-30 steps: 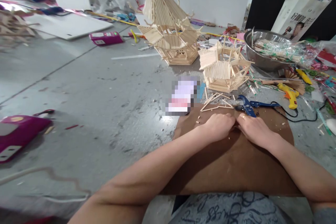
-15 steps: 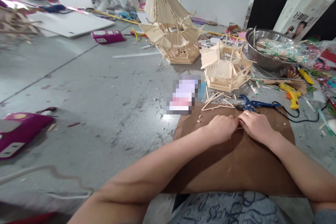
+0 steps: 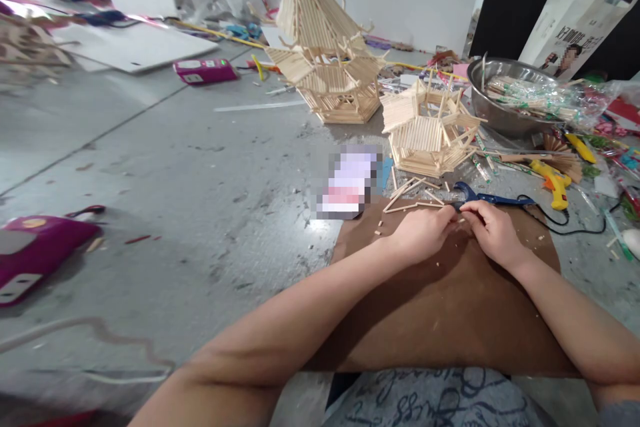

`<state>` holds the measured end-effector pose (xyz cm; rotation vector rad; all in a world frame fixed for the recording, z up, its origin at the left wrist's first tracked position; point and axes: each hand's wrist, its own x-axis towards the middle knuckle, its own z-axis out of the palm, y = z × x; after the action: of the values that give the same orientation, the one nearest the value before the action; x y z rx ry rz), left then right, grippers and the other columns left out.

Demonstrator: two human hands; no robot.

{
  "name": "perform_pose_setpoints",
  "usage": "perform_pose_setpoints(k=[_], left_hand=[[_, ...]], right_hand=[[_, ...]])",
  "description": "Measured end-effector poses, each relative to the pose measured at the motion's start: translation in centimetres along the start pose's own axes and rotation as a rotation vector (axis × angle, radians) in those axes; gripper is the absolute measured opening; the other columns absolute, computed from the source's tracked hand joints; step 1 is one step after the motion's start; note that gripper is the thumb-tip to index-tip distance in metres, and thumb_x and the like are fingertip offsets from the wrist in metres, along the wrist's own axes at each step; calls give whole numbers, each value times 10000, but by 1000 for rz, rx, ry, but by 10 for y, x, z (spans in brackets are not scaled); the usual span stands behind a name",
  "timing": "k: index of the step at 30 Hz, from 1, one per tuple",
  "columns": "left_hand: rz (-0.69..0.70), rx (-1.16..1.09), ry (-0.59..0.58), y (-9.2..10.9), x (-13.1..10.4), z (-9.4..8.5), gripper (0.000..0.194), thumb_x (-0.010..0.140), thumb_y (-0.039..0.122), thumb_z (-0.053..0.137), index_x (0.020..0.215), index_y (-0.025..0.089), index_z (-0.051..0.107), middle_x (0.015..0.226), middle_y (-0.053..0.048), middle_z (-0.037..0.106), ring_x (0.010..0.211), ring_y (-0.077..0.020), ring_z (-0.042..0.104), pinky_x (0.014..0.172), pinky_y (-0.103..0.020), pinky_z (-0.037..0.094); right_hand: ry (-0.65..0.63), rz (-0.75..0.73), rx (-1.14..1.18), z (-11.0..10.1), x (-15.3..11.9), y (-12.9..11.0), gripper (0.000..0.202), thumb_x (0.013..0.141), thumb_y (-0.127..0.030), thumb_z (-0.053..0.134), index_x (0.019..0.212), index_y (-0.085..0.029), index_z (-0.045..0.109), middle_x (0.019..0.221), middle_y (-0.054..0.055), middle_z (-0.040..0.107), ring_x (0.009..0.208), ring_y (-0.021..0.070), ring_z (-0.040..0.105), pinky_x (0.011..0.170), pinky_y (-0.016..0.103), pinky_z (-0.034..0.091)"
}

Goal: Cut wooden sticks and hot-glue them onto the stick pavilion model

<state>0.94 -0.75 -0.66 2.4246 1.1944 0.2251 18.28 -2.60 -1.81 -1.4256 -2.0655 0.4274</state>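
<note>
Over a brown board (image 3: 450,320), my left hand (image 3: 425,233) and my right hand (image 3: 493,230) meet with their fingertips almost touching. Both are closed in a pinch, and whatever lies between the fingers is too small and hidden to make out. Just beyond them lies a blue-handled cutting tool (image 3: 500,199), partly covered by my right hand. Thin wooden sticks (image 3: 405,193) are scattered past my left hand, with small cut bits on the board. Behind these stands a low stick-built pavilion model (image 3: 423,130) with an open top.
A taller stick pagoda (image 3: 333,70) stands farther back. A blurred-out phone (image 3: 350,180) lies left of the board. At right are a yellow glue gun (image 3: 553,183) with its cord and a metal bowl (image 3: 510,117) of wrapped sticks. Purple power strips (image 3: 45,253) lie at left.
Both hands have shifted slightly away from me, toward the cutting tool. My right hand's fingers have lifted into a pinch and now cover more of that tool.
</note>
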Motion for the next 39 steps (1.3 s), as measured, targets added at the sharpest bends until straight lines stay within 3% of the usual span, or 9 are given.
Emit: perform_pose_setpoints(k=[3, 8, 12, 16, 19, 27, 39], left_hand=[[49, -23, 9, 1, 0, 0, 241, 857, 250, 351, 894, 171, 576, 843, -74, 669, 758, -183, 625, 655, -262, 439], [63, -120, 32, -1, 1, 0, 215, 820, 233, 418, 752, 167, 611, 716, -49, 645, 680, -154, 590, 616, -235, 417], [-93, -449, 113, -5, 4, -5, 294, 832, 288, 413, 612, 155, 556, 568, -2, 581, 520, -91, 513, 521, -196, 381], [-283, -843, 258, -11, 13, -10, 312, 832, 382, 415, 672, 148, 546, 509, 38, 523, 370, -49, 400, 401, -182, 302], [-311, -982, 332, -16, 24, -12, 288, 833, 367, 433, 697, 140, 547, 492, 48, 501, 347, -36, 385, 378, -175, 278], [-305, -1028, 388, -21, 49, -17, 254, 861, 282, 434, 686, 127, 532, 475, 47, 510, 312, -17, 358, 346, -165, 245], [-262, -1109, 376, -22, 53, -19, 269, 867, 277, 424, 653, 133, 500, 451, 50, 489, 311, -24, 369, 352, -168, 240]], right_hand=[[119, 43, 57, 0, 1, 1, 218, 855, -354, 405, 866, -205, 564, 839, 43, 654, 793, 161, 597, 760, 290, 446], [193, 105, 139, 1, 1, 6, 255, 833, -413, 435, 901, -198, 553, 812, 46, 634, 746, 159, 586, 724, 300, 463], [249, 123, 248, 3, 1, 11, 304, 831, -429, 441, 990, -183, 520, 815, 45, 606, 704, 138, 566, 671, 276, 468], [232, 117, 202, 2, 2, 12, 279, 831, -424, 440, 942, -188, 541, 821, 46, 613, 712, 145, 562, 687, 287, 462], [193, 85, 126, 2, 2, 10, 273, 834, -424, 428, 915, -195, 553, 813, 40, 619, 698, 146, 558, 685, 287, 456], [120, 35, 28, 2, 0, 8, 241, 849, -380, 401, 884, -207, 565, 774, 30, 612, 662, 142, 553, 646, 271, 448], [95, -71, -14, 2, -1, 3, 193, 853, -298, 418, 847, -186, 575, 764, 34, 623, 639, 124, 547, 626, 244, 434]])
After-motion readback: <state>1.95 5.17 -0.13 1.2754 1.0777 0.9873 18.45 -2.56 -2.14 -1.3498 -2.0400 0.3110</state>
